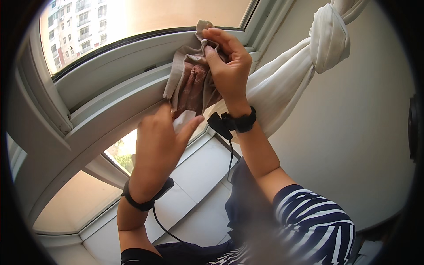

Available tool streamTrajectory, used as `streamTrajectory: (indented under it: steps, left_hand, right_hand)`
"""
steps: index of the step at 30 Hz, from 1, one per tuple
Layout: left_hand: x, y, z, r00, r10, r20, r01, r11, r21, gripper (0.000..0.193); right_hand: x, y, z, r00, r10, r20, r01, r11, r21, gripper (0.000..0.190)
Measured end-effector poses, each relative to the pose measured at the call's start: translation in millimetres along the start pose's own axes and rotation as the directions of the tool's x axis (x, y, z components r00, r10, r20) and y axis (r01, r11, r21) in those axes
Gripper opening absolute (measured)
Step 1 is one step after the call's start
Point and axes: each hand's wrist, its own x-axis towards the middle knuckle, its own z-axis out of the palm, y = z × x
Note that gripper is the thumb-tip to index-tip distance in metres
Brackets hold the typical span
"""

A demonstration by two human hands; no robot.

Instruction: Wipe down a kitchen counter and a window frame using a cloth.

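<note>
My right hand (228,61) pinches the upper part of a crumpled cloth (193,81) between thumb and fingers. The cloth is beige on one side and brownish-pink on the other, and it hangs in folds in front of the white window frame (122,59). Just below its lower edge is my left hand (159,142), with a white piece of thin material (184,121) between thumb and fingers. Whether that white piece is paper or fabric, I cannot tell. The left fingertips are partly hidden behind the hand, close to the cloth's lower left corner.
A white curtain (281,76) tied in a large knot (330,39) hangs at the right beside the wall (357,139). Past the glass stands a tall building (78,26). Lower panes sit above a tiled ledge (198,169). Black wrist straps (243,121) trail cables.
</note>
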Motion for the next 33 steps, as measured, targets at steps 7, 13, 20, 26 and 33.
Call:
streamTrajectory:
  steps: [7,13,20,26,33]
  left_hand:
    - [9,4,28,0.999,-0.022,-0.030,0.009,0.929,-0.370,0.029]
    - [13,7,30,1.000,-0.016,-0.020,0.006,0.911,-0.413,0.018]
    - [18,8,31,0.999,0.000,-0.038,-0.017,0.897,-0.442,0.019]
    - [21,10,21,0.999,0.016,-0.029,-0.026,0.914,-0.404,0.021]
    - [19,7,22,0.990,0.086,-0.116,-0.123,0.920,-0.372,0.019]
  right_hand:
    - [7,-3,-14,0.982,0.190,-0.019,-0.142,0.794,0.591,0.009]
    - [5,3,-21,0.993,0.115,0.037,-0.116,0.832,0.543,0.016]
    - [7,1,-27,0.968,0.223,0.117,-0.244,0.718,0.652,0.020]
    - [2,-12,-11,0.975,0.022,0.220,0.048,0.951,-0.305,0.044]
    - [2,-10,-15,0.963,0.086,0.256,0.029,0.909,-0.416,0.056]
